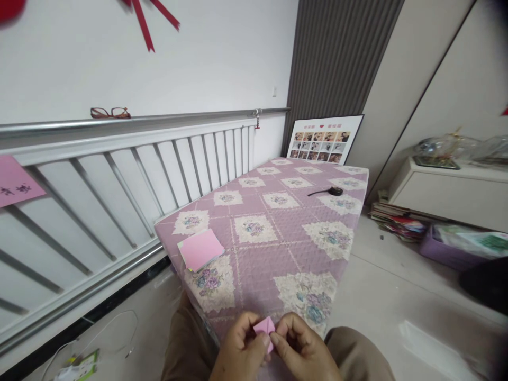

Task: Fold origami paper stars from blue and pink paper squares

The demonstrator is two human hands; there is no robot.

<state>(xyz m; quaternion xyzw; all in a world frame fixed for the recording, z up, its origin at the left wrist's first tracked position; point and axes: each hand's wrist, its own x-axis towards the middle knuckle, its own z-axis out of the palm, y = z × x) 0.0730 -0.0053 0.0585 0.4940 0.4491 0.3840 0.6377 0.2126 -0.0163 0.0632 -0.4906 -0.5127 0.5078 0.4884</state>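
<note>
A small folded piece of pink paper [265, 325] with crease lines is held up between my two hands, just above the near end of the table. My left hand [244, 344] pinches it from the left, the thumb lying across its face. From the other side, the thumb and forefinger of my right hand [299, 344] grip its right edge. The lower part of the paper is partly hidden by my thumbs. Beyond my left hand, a stack of pink paper sheets [201, 250] lies on the table's left edge.
A purple floral cloth covers the table [262, 259]. A black ladle-shaped object [335, 191] lies toward its far right. The white radiator [159, 169] runs along the left, with eyeglasses [110, 112] on the pipe above. A photo board [323, 140] leans at the far end. A purple bin [444, 251] stands right.
</note>
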